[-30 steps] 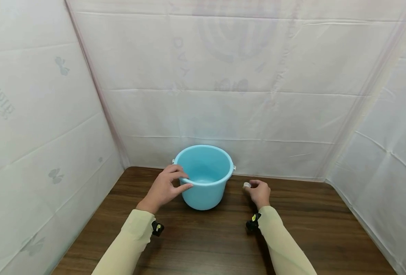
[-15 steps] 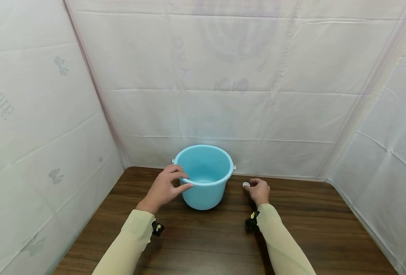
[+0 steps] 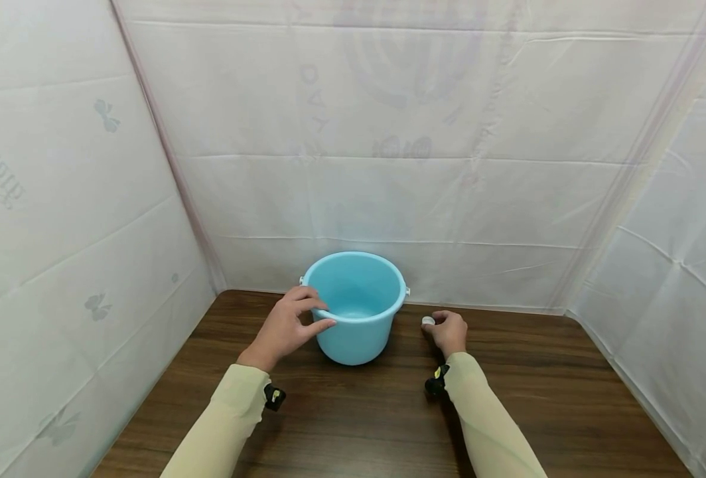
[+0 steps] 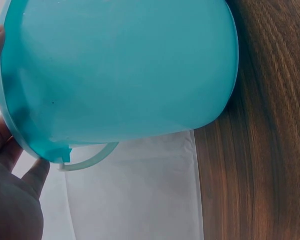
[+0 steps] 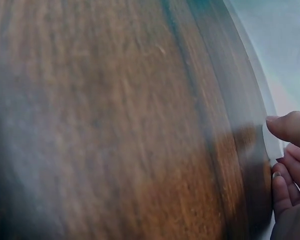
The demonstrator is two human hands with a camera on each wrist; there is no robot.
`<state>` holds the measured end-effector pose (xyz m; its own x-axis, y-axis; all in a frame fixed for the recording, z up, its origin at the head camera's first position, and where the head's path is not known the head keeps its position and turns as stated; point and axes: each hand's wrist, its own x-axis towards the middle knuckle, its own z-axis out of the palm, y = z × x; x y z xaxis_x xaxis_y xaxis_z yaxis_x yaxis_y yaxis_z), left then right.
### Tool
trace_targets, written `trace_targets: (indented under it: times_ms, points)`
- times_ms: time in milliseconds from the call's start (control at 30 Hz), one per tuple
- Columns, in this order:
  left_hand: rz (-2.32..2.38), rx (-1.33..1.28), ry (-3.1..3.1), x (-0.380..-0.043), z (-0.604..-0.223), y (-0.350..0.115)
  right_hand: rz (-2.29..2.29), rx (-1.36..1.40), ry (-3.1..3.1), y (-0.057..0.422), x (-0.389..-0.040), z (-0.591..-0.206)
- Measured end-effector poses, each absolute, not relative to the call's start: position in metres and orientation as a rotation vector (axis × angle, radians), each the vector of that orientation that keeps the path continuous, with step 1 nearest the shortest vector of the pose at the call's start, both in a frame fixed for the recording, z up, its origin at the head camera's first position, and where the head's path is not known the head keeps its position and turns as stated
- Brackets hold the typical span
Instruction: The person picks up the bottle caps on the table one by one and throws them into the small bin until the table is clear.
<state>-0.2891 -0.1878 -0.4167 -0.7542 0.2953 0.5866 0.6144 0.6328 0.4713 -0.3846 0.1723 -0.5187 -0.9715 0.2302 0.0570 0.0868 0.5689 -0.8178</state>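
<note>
A light blue bucket (image 3: pixel 354 342) stands upright near the back of the table. My left hand (image 3: pixel 283 327) holds its rim on the near left side, thumb outside and fingers over the edge. In the left wrist view, the bucket (image 4: pixel 124 70) fills the top, and a pale handle (image 4: pixel 92 159) curves below its rim beside my fingers. To the right of the bucket, my right hand (image 3: pixel 450 332) pinches a small white round piece (image 3: pixel 428 321), like a cap, low over the table. The right wrist view shows that white piece (image 5: pixel 273 142) between thumb and fingers, partly hidden.
Dark wood-grain table (image 3: pixel 353 425) lies under both arms. A white sheet wall (image 3: pixel 353 199) rises right behind the bucket, with more white sheets at the left (image 3: pixel 78 265) and right (image 3: pixel 675 299). Each wrist wears a small black camera.
My right hand has shifted slightly left, and the white piece has turned a little in its fingers. The left hand and the bucket stay as they were.
</note>
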Motion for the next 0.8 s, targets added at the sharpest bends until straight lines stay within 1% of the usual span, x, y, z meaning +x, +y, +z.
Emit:
trace_targets:
  times_ms: [800]
  points:
    - [-0.924, -0.717, -2.393, -0.2900, -0.4181, -0.1886, 1.385, -0.277, -2.649, 0.1704, -0.3856, -0.5187]
